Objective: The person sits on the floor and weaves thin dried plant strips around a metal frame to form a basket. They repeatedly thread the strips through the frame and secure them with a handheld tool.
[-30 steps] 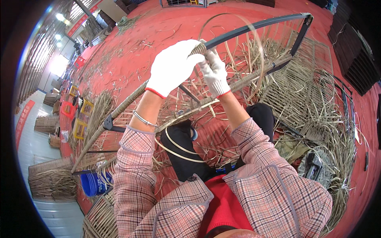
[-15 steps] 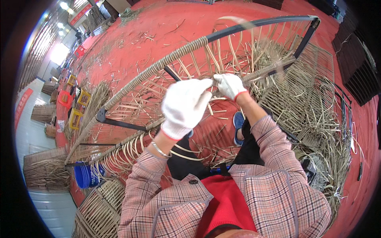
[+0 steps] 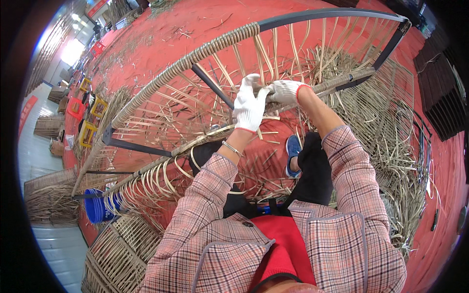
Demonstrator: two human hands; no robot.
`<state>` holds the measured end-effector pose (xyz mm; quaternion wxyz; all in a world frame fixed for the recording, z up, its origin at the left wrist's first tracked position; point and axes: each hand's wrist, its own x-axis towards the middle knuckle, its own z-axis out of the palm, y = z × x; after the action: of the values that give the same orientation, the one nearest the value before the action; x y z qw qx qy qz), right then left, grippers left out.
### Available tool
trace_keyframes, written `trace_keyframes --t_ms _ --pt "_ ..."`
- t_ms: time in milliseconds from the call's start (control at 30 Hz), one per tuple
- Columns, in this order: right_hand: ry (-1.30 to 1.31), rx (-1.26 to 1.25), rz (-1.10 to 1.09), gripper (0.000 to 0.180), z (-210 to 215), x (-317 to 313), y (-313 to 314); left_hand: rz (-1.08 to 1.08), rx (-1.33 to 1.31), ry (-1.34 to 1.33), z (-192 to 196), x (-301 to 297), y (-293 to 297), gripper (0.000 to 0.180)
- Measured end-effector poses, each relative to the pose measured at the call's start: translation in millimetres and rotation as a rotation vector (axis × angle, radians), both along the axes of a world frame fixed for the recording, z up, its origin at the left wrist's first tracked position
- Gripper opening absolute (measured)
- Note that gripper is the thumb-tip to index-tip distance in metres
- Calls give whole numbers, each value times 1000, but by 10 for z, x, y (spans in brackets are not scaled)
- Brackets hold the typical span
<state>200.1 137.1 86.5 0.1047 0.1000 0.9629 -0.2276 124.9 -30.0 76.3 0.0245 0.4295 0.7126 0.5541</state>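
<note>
A dark metal frame (image 3: pixel 337 13) stands tilted in front of me, its far rail partly wound with tan wicker (image 3: pixel 195 56). Pale strips (image 3: pixel 293 41) run from that rail toward the wrapped nearer rail (image 3: pixel 337 87). Both my hands wear white gloves and meet at this nearer rail. My right hand (image 3: pixel 286 92) is closed around it, its fingertips partly hidden. Right beside it, my left hand (image 3: pixel 249 105) has its fingers curled and its thumb close to the right hand; what it grips is too small to make out. Loose strips loop from the rail (image 3: pixel 156 180) at lower left.
Cut strips litter the red floor (image 3: pixel 205 29). A blue bucket (image 3: pixel 95 205) and a woven panel (image 3: pixel 122 249) stand at lower left. Bundled wicker (image 3: pixel 386 146) heaps at right, below dark stacked panels (image 3: pixel 439 88). Yellow crates (image 3: pixel 88 133) are farther left.
My left hand has moved away from me and slightly right, onto the rail beside my right hand. The right hand stays at the rail. The frame appears slightly shifted in view.
</note>
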Motion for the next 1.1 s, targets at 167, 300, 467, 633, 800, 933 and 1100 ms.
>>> trace_keyframes --t_ms 167,300,467,633,800,933,1100 --pt "525 327 -97 25 62 247 -245 -78 -128 292 -160 -168 54 15" --pt "1038 116 -556 10 -288 805 -866 -125 -57 698 -191 -301 89 16" --pt "858 -282 -833 17 -914 515 -841 -346 -193 853 -129 -469 183 19" --pt "680 -934 -808 10 -1248 -15 -448 -326 -317 608 -32 -706 364 31" --pt "811 -386 -527 13 -1954 -272 -160 -305 -359 471 14 -981 626 24" --pt "661 46 -356 20 -2926 -598 105 -356 -434 294 -24 -1000 637 36" --pt "423 -53 -440 26 -3911 -902 335 -388 -476 337 -87 -890 588 50"
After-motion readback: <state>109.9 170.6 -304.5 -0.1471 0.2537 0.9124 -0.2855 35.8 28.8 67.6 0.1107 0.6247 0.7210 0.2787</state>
